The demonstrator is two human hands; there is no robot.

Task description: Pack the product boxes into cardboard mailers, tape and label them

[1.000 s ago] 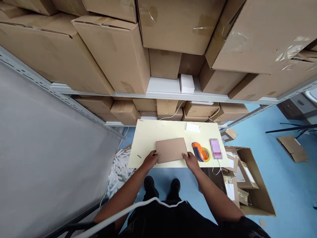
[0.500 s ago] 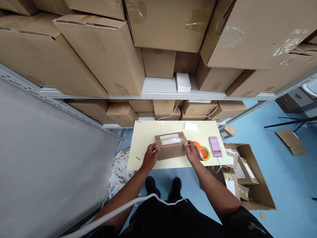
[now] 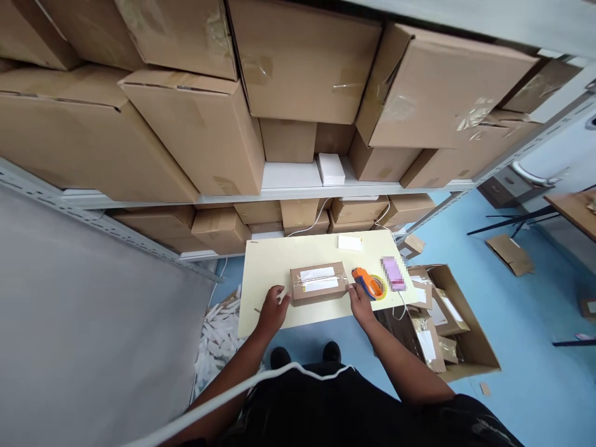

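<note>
A small brown cardboard box [image 3: 319,297] with a white label under clear tape lies on the cream table [image 3: 265,254]. By its left end is my left hand [image 3: 274,308], thumb and fingers apart, a slight gap between them and the box. My right hand [image 3: 359,302] has its thumb and fingers at the box's right front corner, touching it. Just beyond that hand lies an orange and blue tape dispenser [image 3: 367,282] with a roll of yellowish tape. A white card-like item [image 3: 349,243] rests near the table's back edge.
A pixelated purple item [image 3: 393,273] lies at the table's right. On the floor stands a large open carton [image 3: 475,323] of labelled parcels. White paper scraps [image 3: 218,332] fill the floor at left. Shelves [image 3: 288,177] loaded with cartons rise behind the table.
The box has tipped flatter onto the table, its label now facing more upward. My left hand has come away from its left end. The view has shifted slightly.
</note>
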